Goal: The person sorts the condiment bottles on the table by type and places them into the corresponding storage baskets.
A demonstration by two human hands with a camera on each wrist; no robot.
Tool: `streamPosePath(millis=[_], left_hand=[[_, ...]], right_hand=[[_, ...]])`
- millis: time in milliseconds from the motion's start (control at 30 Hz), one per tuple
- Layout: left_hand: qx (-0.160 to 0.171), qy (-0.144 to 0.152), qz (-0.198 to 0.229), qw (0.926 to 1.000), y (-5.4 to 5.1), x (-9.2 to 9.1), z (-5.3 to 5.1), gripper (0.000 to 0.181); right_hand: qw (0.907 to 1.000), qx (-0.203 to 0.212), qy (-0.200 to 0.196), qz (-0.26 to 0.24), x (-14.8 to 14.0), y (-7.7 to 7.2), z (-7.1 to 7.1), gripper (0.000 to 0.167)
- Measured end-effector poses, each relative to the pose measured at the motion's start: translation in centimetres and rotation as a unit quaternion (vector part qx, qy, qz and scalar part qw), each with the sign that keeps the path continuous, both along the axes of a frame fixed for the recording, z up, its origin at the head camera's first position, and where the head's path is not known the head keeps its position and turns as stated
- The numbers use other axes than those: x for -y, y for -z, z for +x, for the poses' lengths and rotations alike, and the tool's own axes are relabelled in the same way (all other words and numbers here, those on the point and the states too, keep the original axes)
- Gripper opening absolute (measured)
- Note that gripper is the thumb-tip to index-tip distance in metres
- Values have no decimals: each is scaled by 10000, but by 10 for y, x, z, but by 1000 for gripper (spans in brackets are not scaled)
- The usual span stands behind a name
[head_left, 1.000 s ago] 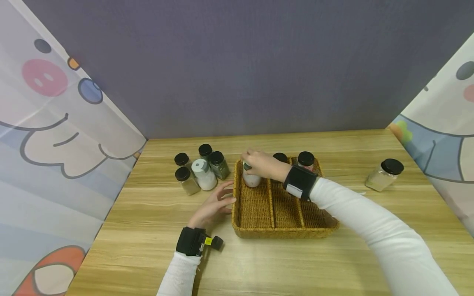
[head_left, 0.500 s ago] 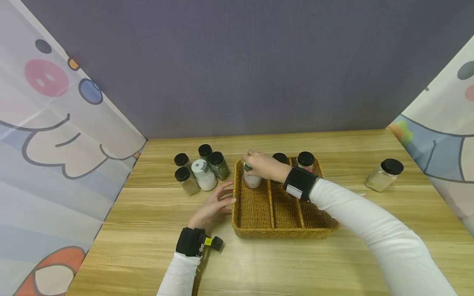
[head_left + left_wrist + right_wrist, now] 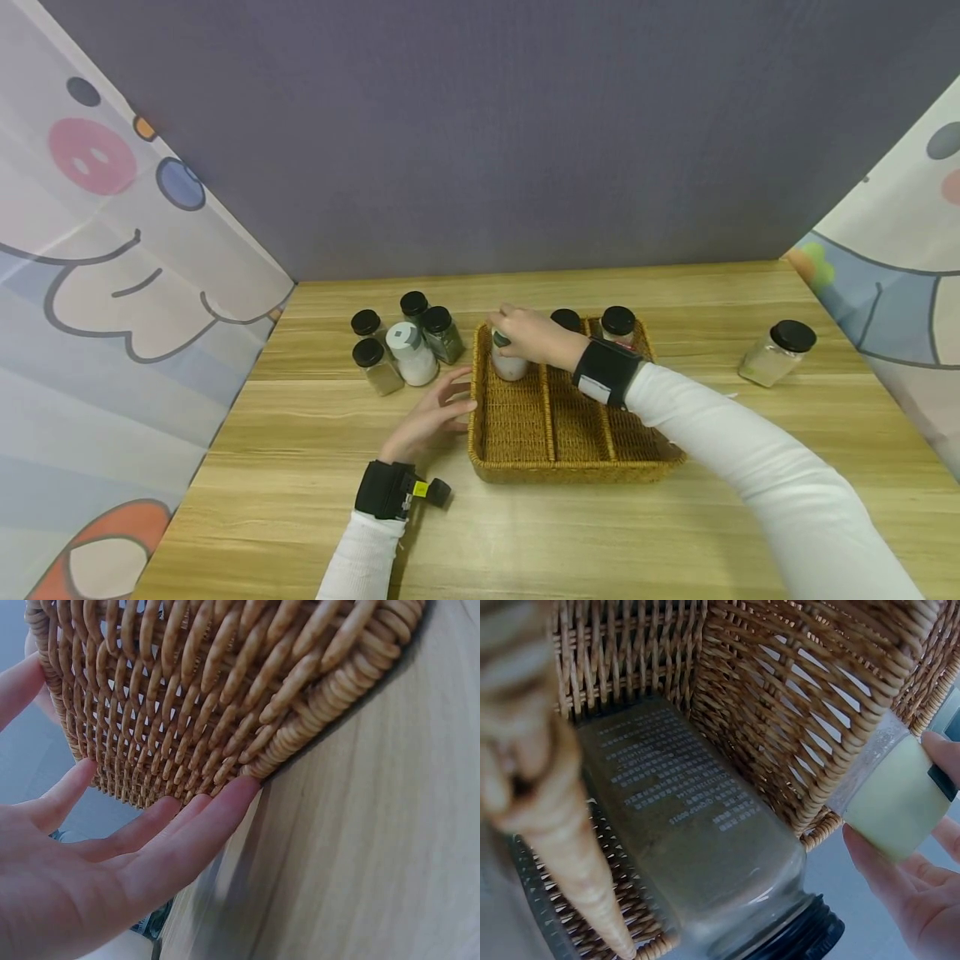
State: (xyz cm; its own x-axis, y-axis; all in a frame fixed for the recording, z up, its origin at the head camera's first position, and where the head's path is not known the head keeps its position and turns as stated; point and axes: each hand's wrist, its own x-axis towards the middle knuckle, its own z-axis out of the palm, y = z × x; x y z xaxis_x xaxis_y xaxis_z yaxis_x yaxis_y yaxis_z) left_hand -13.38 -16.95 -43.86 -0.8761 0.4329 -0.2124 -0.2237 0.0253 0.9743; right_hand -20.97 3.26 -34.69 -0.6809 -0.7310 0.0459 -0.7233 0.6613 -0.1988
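Your right hand [image 3: 543, 333] pinches the pale yellow-green lid [image 3: 892, 802] of a jar with whitish contents [image 3: 510, 367], thumb and fingers on opposite sides of it; a dark green tab shows on the lid. That jar is in the far end of the left compartment of a woven basket [image 3: 570, 473]. Your left hand [image 3: 427, 421] grasps nothing: its fingers are extended and spread, with fingertips against the outside of the basket's left wall.

The basket has three compartments side by side, parted by two woven dividers. At the far end of the middle one is a black-lidded jar [image 3: 697, 802], with lines of small print on its side. The right compartment has another black-lidded jar [image 3: 618, 325] at its far end, partly behind your forearm.

You wear black bands [image 3: 609, 371] on both wrists, over or beside white sleeves [image 3: 757, 467]. Just left of the basket, four black-lidded jars [image 3: 442, 335] cluster around a white shaker [image 3: 416, 358] with a pale grey cap. Well apart on the right is a single jar of pale contents [image 3: 768, 362], also black-lidded.

Everything rests on a wood-grain table [image 3: 570, 542]. Behind it is a dark grey panel [image 3: 487, 142], flanked by pale cartoon-printed sheets [image 3: 97, 350].
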Motion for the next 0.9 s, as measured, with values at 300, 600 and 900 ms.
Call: streamPosePath(millis=[300, 600, 900], left_hand=[[-7, 43, 0, 10000, 1, 0, 0, 64], [-29, 18, 26, 10000, 0, 0, 0, 66], [-77, 54, 56, 9999, 1, 0, -1, 67]], right_hand=[[9996, 221, 49, 159, -2, -2, 1, 48], [9995, 291, 101, 24, -8, -8, 2, 48], [9985, 391, 257, -287, -22, -18, 4, 43]])
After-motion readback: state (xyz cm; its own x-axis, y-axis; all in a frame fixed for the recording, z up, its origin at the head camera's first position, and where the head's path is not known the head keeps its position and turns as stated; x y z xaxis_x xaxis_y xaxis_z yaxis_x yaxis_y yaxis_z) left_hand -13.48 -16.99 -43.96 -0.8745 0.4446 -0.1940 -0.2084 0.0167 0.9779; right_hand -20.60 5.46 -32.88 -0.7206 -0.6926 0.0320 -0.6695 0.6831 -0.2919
